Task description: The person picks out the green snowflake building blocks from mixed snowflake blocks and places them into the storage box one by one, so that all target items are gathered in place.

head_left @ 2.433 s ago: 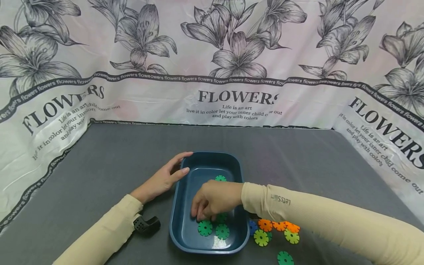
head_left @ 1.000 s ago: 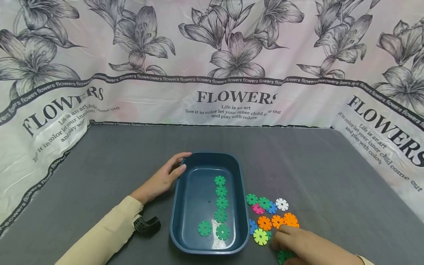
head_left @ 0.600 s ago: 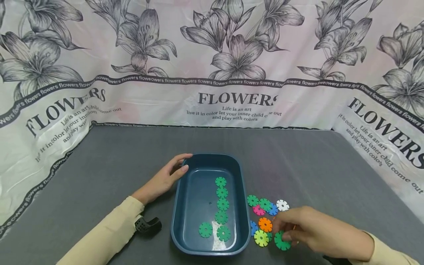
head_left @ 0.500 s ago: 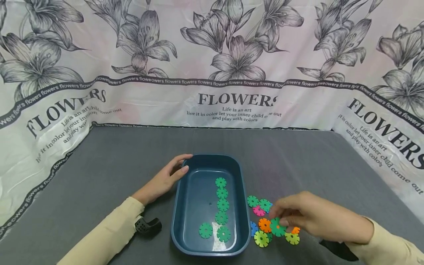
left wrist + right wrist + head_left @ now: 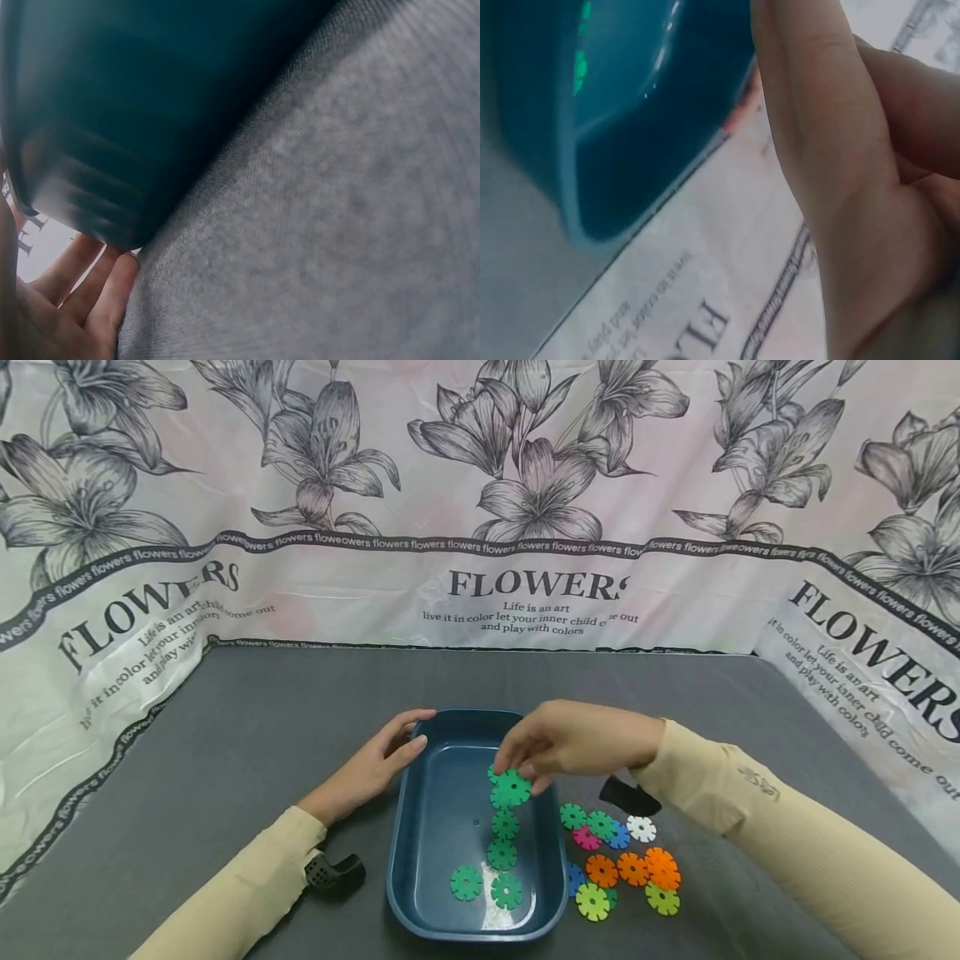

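Observation:
My right hand (image 5: 577, 739) pinches a green notched plastic disc (image 5: 515, 787) above the far part of a blue tray (image 5: 435, 814). Beneath it, several green discs (image 5: 504, 824) form a column on the tray floor, and one more green disc (image 5: 467, 883) lies left of the near end. The held disc partly covers the farthest ones. My left hand (image 5: 367, 768) rests against the tray's far left side, thumb at the rim. In the left wrist view its fingers (image 5: 97, 296) touch the outer wall. The right wrist view does not show the held disc.
Right of the tray lie loose discs: green (image 5: 573, 816), pink (image 5: 587, 837), white (image 5: 641, 828), orange (image 5: 632, 867), yellow-green (image 5: 593, 902) and blue ones. A grey cloth (image 5: 300, 693) covers the table, and a flower-printed curtain (image 5: 540, 585) hangs behind.
My right hand has placed a disc in the tray, picked a green disc from the table on the right and carried it left over the tray. The left hand stays at the tray.

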`<state>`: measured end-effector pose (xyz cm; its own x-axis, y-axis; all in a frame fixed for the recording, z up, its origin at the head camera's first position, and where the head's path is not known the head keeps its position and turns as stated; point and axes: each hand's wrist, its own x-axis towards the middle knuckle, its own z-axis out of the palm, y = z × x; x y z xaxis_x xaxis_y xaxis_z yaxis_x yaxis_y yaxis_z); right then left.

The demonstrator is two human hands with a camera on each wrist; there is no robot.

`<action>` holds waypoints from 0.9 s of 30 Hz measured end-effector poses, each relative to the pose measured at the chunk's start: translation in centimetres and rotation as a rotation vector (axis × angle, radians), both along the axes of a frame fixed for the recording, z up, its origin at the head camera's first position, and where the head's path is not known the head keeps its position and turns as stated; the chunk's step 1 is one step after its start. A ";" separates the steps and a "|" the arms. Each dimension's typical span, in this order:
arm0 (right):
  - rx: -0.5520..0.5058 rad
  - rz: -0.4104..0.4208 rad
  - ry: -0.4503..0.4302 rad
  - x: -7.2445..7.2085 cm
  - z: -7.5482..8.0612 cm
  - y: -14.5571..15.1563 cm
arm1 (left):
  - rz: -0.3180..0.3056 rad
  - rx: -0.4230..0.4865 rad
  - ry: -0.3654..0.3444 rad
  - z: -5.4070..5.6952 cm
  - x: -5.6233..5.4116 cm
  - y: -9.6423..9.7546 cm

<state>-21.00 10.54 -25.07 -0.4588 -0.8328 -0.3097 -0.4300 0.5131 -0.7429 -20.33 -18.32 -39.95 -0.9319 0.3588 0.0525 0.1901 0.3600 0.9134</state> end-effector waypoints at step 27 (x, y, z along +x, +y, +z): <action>0.261 0.076 0.017 0.6 -5.5 -7.9 | -0.020 0.028 0.005 -0.1 -0.1 -0.1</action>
